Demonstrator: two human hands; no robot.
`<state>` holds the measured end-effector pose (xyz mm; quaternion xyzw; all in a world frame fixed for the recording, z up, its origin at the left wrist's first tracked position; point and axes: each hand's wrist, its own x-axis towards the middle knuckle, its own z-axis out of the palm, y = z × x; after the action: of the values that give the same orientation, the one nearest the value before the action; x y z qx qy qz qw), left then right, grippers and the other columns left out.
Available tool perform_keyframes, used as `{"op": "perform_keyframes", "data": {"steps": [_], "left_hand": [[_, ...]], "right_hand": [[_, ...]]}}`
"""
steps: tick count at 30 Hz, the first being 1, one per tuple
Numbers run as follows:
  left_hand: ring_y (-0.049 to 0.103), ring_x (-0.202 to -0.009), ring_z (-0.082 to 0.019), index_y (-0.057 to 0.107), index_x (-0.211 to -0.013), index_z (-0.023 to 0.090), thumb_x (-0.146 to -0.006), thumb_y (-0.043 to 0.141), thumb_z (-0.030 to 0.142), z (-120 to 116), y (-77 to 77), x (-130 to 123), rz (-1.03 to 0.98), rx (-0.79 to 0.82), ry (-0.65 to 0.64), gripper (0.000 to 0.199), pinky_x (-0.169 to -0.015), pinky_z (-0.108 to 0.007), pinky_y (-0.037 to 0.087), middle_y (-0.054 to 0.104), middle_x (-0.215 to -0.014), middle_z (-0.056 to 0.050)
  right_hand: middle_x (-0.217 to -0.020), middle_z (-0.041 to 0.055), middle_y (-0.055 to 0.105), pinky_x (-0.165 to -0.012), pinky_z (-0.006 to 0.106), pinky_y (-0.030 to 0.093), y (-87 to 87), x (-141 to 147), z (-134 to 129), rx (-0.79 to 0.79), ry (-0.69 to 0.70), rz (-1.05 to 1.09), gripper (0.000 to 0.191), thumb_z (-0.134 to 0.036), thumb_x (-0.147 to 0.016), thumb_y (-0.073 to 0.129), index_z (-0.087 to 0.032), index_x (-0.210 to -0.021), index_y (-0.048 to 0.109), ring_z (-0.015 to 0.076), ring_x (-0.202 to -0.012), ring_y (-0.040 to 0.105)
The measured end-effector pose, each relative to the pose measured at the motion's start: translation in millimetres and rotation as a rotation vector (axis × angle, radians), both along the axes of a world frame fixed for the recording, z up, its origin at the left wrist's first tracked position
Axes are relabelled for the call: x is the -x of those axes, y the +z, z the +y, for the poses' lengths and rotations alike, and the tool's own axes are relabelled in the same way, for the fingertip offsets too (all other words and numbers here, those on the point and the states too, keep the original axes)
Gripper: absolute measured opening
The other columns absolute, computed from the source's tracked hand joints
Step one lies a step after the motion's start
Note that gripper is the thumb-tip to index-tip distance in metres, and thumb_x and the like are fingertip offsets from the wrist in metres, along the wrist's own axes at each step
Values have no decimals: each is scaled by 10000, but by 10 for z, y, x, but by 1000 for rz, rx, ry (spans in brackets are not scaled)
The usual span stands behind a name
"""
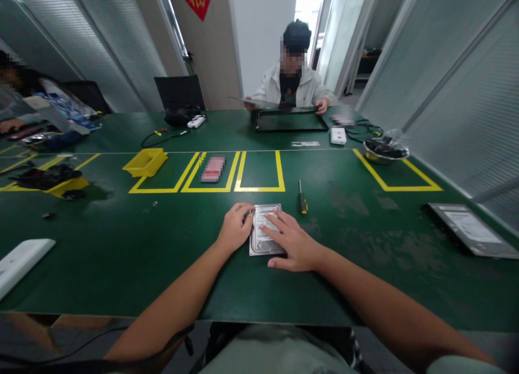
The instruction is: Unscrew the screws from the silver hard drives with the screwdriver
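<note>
A silver hard drive [265, 248] with a white label lies flat on the green table in front of me. My right hand [294, 244] rests over its right side, fingers spread across the label and thumb on the near side. At the drive's left edge is my left hand [236, 225], its fingers curled together. A small dark thing shows between that thumb and forefinger, too small to name. Beyond my right hand lies a screwdriver [303, 202] with a green and yellow handle, its shaft pointing away from me.
Yellow tape outlines [259, 189] mark the table. A yellow bin [146, 162] and a pinkish, blurred object [213, 169] stand ahead; a metal bowl [385, 151] and a larger flat metal unit [472, 229] are at right. Across sits a person [292, 82] holding a thin panel.
</note>
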<state>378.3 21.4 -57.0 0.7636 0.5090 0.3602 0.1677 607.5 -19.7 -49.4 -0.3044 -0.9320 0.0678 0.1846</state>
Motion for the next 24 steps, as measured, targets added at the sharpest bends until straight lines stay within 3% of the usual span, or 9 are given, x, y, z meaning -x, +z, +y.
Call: {"op": "perform_keyframes", "data": {"steps": [5, 14, 24], "left_hand": [[666, -1019, -211, 682, -1144, 196, -904, 502, 224, 61, -58, 21, -7, 38, 12, 301, -871, -336, 563, 684, -1171, -75], [656, -672, -153, 694, -1152, 188, -879, 564, 251, 55, -23, 26, -25, 94, -7, 309, -746, -313, 560, 747, -998, -59], [631, -647, -143, 684, -1155, 192, -882, 565, 269, 45, -5, 25, -34, 121, -17, 308, -687, -287, 539, 739, -958, -56]], "right_hand": [[-1529, 213, 342, -1135, 584, 188, 31, 33, -25, 11, -26, -40, 788, -649, -855, 538, -150, -1456, 438, 375, -1442, 212], [-1490, 192, 401, -1110, 558, 212, 96, 46, -84, -6, -84, -47, 713, -622, -865, 533, -173, -1419, 490, 379, -1383, 303], [-1484, 203, 409, -1088, 562, 222, 145, 64, -99, 7, -101, -49, 706, -610, -851, 571, -179, -1407, 502, 381, -1371, 321]]}}
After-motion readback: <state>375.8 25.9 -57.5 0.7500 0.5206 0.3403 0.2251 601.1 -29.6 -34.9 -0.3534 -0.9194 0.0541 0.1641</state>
